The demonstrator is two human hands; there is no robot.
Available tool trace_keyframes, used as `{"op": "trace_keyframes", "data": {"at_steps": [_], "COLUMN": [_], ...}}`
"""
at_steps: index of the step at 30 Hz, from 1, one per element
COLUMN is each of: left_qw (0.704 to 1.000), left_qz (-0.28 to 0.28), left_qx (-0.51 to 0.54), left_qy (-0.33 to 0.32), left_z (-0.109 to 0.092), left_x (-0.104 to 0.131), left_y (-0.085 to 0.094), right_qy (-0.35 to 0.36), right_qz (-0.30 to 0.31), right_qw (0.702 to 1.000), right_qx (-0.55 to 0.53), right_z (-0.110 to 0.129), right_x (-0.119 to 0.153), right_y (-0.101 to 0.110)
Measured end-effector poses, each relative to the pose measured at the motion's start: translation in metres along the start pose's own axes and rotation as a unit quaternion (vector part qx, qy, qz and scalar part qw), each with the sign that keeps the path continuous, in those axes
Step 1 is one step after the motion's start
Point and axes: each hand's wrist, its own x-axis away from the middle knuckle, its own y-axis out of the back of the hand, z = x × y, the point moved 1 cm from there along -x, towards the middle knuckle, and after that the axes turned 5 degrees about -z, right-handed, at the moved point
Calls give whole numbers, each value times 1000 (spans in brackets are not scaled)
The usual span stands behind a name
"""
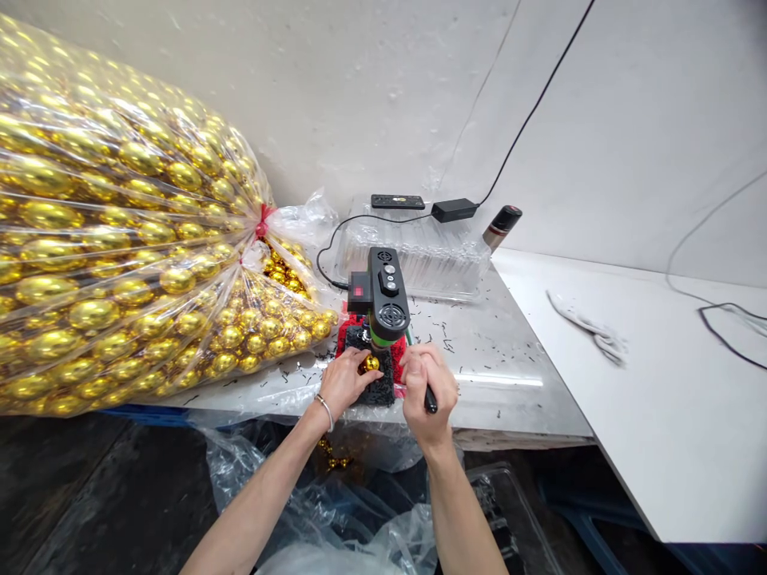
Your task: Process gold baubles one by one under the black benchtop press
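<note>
Pinching a gold ball [371, 365] is the left hand [346, 378], while the right hand [427, 387] clenches what seems a black handle [430, 401].

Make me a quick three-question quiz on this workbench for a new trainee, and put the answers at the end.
1. What colour is the tie gathering the big clear plastic bag of shiny gold balls?
A) blue
B) red
C) green

2. True or false: the fingers of the left hand are on a small, round, shiny gold ball.

3. Fill in the blank: the right hand is closed around a handle whose visible end is ____ in colour.

Key: 1. B; 2. True; 3. black
</note>
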Motion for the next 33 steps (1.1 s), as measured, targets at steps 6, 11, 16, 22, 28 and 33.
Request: {"op": "trace_keyframes", "data": {"at_steps": [6,11,16,22,28,33], "left_qw": [1000,1000,1000,1000,1000,999], "left_qz": [3,2,6,3,2,-11], "left_qx": [11,18,20,23,10,33], "left_qy": [2,10,14,12,10,9], "left_z": [2,2,3,3,5,4], "left_x": [0,-1,-1,-1,-1,-5], "left_y": [-1,-2,-3,-4,-4,-5], "right_qy": [-5,29,56,36,57,50], "right_qz": [5,-13,-56,-67,-58,-50], "right_qw": [1000,999,997,997,997,997], "right_qx": [-9,-10,-2,6,-1,-12], "right_z": [-9,-25,-37,-42,-46,-32], "right_x": [18,41,52,59,64,48], "right_y": [-2,-12,-20,-25,-27,-21]}}
